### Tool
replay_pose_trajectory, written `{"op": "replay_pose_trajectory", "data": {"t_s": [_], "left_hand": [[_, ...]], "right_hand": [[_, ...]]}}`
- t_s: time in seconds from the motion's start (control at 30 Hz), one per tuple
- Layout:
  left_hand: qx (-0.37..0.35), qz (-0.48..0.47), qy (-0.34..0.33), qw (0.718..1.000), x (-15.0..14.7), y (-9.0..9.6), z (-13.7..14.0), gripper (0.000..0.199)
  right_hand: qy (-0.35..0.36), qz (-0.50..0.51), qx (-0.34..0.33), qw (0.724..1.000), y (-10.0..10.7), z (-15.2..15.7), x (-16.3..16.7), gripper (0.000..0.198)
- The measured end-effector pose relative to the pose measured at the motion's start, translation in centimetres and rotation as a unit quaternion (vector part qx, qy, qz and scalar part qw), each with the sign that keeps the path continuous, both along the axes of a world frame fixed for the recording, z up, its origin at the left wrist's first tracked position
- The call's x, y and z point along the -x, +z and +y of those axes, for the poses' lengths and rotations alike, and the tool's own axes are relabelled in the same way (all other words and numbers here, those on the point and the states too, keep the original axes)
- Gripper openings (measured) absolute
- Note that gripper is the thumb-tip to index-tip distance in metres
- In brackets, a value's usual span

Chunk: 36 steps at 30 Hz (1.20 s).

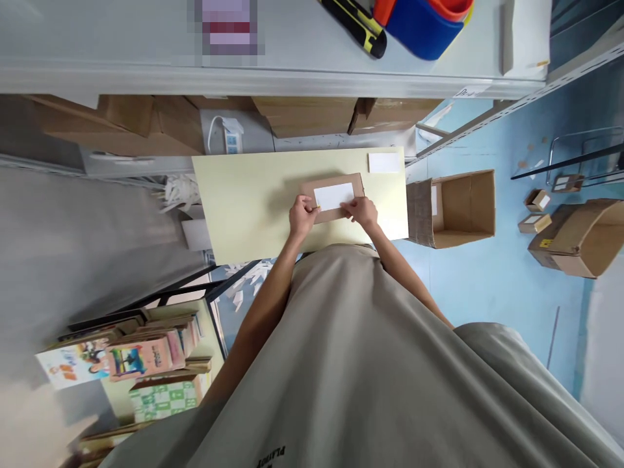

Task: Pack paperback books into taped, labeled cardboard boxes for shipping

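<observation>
At the lower left of the frame, upright books with coloured covers (141,361) stand in a row. At the upper left are brown cardboard cartons (170,127), and right of them a white power strip (233,139). A pale yellow rectangular tabletop (244,208) spans the centre.

Over its middle, the left hand (302,216) is nearly closed, fingers curled, with thumb and fingertips pinched at the lower left corner of a white rectangular paper label (334,196). The label lies over the face of a flat brown cardboard box (331,217), which rests at the centre of the frame, slightly tilted on the tabletop. The right hand (361,212), also nearly closed, has the label's lower right corner at its fingertips.

At the top, right of centre, a black-and-yellow utility knife (358,27) lies on a grey metal shelf (297,49) beside a blue curved plastic object (423,29). A white rectangular paper piece (383,162) lies near the tabletop's upper right corner. Farther right stand an open brown carton (463,208), small cardboard boxes (535,223) and, at the right edge, a larger open carton (575,240).
</observation>
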<state>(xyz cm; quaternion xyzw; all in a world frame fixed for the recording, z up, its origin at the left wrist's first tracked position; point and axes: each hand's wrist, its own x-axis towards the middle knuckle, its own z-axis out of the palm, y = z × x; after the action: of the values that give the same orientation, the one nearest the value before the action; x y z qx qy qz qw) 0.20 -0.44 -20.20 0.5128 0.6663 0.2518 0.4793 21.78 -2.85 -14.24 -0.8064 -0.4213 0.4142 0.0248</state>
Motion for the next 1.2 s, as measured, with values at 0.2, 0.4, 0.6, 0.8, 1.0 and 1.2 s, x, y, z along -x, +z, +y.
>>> {"op": "replay_pose_trajectory", "data": {"t_s": [0.2, 0.4, 0.6, 0.8, 1.0, 1.2], "left_hand": [[0.051, -0.049, 0.112, 0.991, 2.4, -1.6, -3.4, 0.037], [0.08, -0.081, -0.01, 0.993, 2.9, -0.6, -7.6, 0.053], [0.038, -0.121, -0.029, 0.991, -3.1, 2.5, -10.4, 0.043], [0.086, -0.044, 0.0, 0.995, -8.1, 3.0, -11.9, 0.039], [-0.022, 0.008, 0.107, 0.994, -15.8, 4.8, -14.9, 0.051], [0.004, 0.034, 0.127, 0.991, -30.4, 4.6, -21.7, 0.052]], "right_hand": [[-0.108, -0.091, -0.087, 0.986, -1.0, -3.7, -4.5, 0.035], [-0.12, 0.138, -0.144, 0.973, -0.8, -8.9, -4.7, 0.055], [-0.191, 0.027, -0.22, 0.956, 2.1, -13.9, -9.7, 0.058], [-0.146, 0.075, -0.145, 0.976, -0.5, -16.2, -14.7, 0.062], [-0.035, 0.129, -0.23, 0.964, -2.7, -18.3, -23.5, 0.064], [-0.061, 0.154, -0.234, 0.958, -2.9, -22.6, -37.6, 0.057]]}}
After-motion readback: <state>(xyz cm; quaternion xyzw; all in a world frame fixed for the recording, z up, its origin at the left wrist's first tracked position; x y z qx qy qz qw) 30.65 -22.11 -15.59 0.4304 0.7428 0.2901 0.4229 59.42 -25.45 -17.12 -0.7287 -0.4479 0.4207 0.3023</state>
